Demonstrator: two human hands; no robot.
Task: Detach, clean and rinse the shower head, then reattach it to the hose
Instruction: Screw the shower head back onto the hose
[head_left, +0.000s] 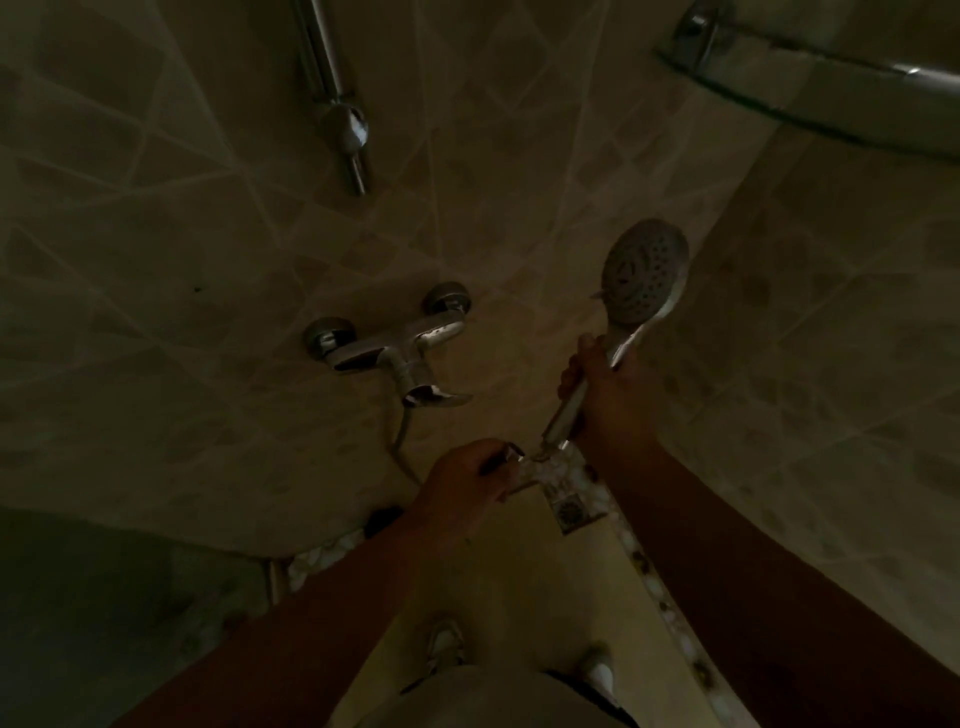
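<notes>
Dim light in the shower stall. The right hand (605, 384) has its grip wrapped round the handle of the shower head (641, 283), held upright right of centre with its spray face toward the camera. Just below, the left hand (470, 480) pinches the hose (402, 447) end at the handle's base. The hose runs up to the mixer tap (395, 353) at centre. A rail (332, 93) stands on the tiled wall above.

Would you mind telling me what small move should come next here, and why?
Probably twist the hose nut with the left hand while the right hand keeps the shower head steady. The right hand grips the handle, the left pinches the fitting at its lower end, and the hose hangs from the mixer tap. The dim picture hides which way to turn.
</notes>
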